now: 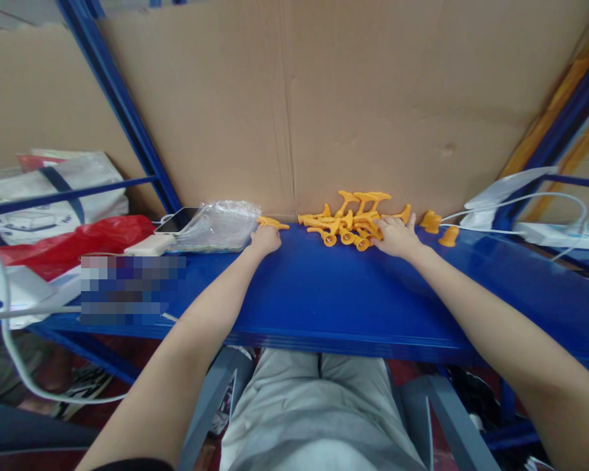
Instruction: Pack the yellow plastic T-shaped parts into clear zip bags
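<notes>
left hand (pixel 266 239) pinches one orange plastic piece (pixel 273 224), right hand (pixel 396 237) spread on pile (pixel 349 222); light, stiff, grab by stems.

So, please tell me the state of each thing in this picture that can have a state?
Left hand: closed on a single orange plastic part.
Right hand: fingers spread on the pile of orange plastic parts.
Phone: lying flat, screen dark.
Clear plastic bag: crumpled, lying on the blue shelf.

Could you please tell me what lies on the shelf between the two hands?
In the head view, only bare blue shelf lies between the left hand and right hand.
</notes>
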